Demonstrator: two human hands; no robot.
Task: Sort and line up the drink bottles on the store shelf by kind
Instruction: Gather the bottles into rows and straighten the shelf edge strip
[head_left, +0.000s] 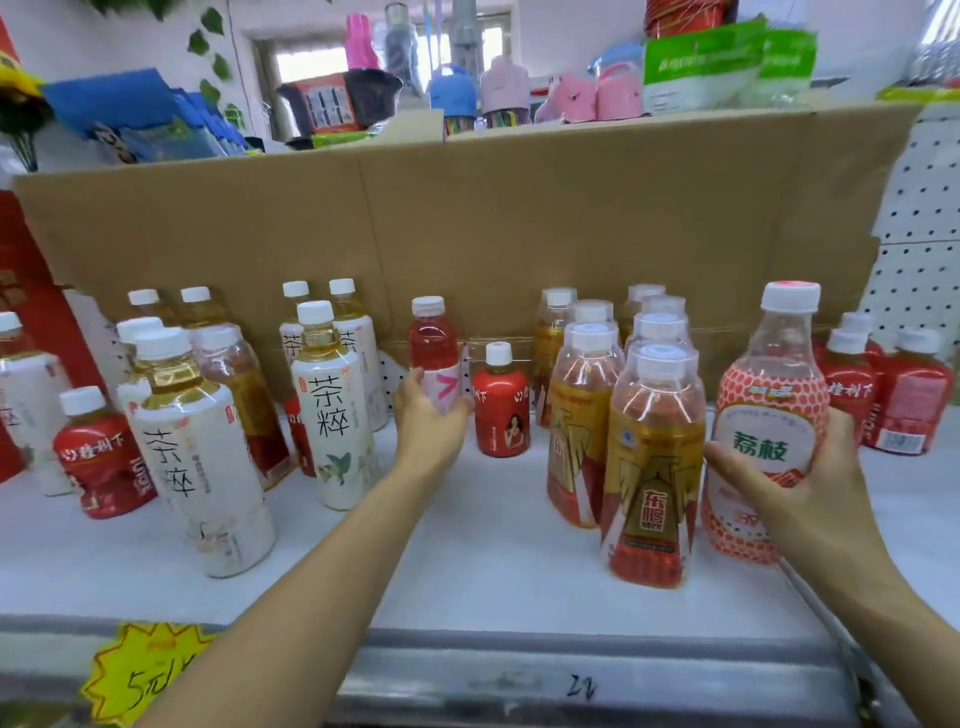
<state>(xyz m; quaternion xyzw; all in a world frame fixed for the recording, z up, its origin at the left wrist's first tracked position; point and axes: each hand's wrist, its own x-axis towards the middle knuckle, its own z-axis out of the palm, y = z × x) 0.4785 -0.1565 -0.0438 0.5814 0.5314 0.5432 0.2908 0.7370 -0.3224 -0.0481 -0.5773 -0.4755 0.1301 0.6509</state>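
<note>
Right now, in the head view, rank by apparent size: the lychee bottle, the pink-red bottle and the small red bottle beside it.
1. lychee bottle: clearly largest, though also nearest the camera.
2-3. pink-red bottle and small red bottle: look about alike; the left hand hides the former's base, so unranked.

White tea bottles (332, 410) stand grouped left, gold-and-red bottles (649, 467) file up at right, small red bottles (501, 410) are scattered; a pink bottle (434, 338) and a lychee bottle (769, 400) are gripped upright.
</note>
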